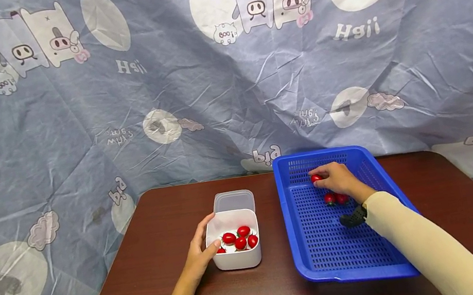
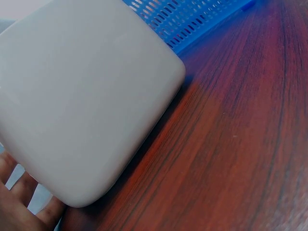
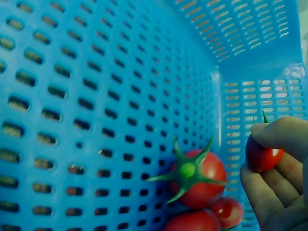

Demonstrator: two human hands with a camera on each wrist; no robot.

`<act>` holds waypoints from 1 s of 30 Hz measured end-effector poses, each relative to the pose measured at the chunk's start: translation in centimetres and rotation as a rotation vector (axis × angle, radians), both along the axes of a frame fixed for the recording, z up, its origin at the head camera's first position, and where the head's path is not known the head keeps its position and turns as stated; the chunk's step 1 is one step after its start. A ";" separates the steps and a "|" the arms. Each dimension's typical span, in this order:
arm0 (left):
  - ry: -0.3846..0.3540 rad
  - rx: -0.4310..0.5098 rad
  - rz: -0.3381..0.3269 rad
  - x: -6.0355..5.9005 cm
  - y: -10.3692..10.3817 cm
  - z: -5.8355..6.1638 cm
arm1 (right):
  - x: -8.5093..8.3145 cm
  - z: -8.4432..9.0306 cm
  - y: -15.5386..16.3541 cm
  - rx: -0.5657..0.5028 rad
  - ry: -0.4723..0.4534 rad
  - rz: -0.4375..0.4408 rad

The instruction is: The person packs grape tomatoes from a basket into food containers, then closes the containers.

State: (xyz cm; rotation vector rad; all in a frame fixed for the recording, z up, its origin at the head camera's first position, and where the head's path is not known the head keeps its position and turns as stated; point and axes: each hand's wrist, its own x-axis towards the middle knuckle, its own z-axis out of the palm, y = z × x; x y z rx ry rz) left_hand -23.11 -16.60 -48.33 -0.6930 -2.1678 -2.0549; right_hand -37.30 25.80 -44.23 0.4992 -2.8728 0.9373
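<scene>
My right hand (image 1: pixel 340 179) reaches into the blue plastic basket (image 1: pixel 296 242) and pinches a cherry tomato (image 3: pixel 263 155) between thumb and fingers near the far end. Below that hand, more cherry tomatoes lie on the basket floor, one with a green star-shaped stem cap (image 3: pixel 187 169) towards the right wrist camera. On the left, my left hand (image 1: pixel 199 247) holds the white plastic box (image 1: pixel 238 260) by its left side, thumb at the front rim and fingers along the side. Several red cherry tomatoes (image 1: pixel 240 243) lie inside the box. The left wrist view shows mostly the box's outer wall (image 2: pixel 91 101).
A translucent lid (image 1: pixel 233 201) stands out behind the white box. Both containers are on a dark brown wooden table (image 1: pixel 144 267), the basket to the right of the box. A grey-blue printed cloth (image 1: pixel 188 82) hangs behind the table.
</scene>
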 end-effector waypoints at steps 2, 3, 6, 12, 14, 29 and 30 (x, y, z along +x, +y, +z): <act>0.000 0.002 0.000 0.0 0.0 0.1 | 0.0 0.3 -0.2 -0.009 0.005 0.001; 0.000 0.003 -0.002 0.0 0.0 0.1 | 0.1 0.4 -0.4 -0.009 0.007 0.001; 0.004 0.003 -0.002 0.0 0.0 0.1 | 0.2 0.9 -0.8 -0.020 0.012 0.001; 0.015 0.011 -0.009 0.0 0.1 0.3 | 0.6 2.2 -1.7 -0.075 0.018 0.007; 0.016 0.018 -0.012 0.0 0.1 0.3 | 0.7 2.7 -1.9 -0.096 0.024 0.013; 0.025 0.006 -0.014 -0.2 -0.1 -0.3 | 2.9 4.9 -4.6 -0.283 0.067 0.160; 0.022 0.010 -0.016 -0.3 -0.1 -0.5 | 3.0 5.0 -4.9 -0.293 0.068 0.172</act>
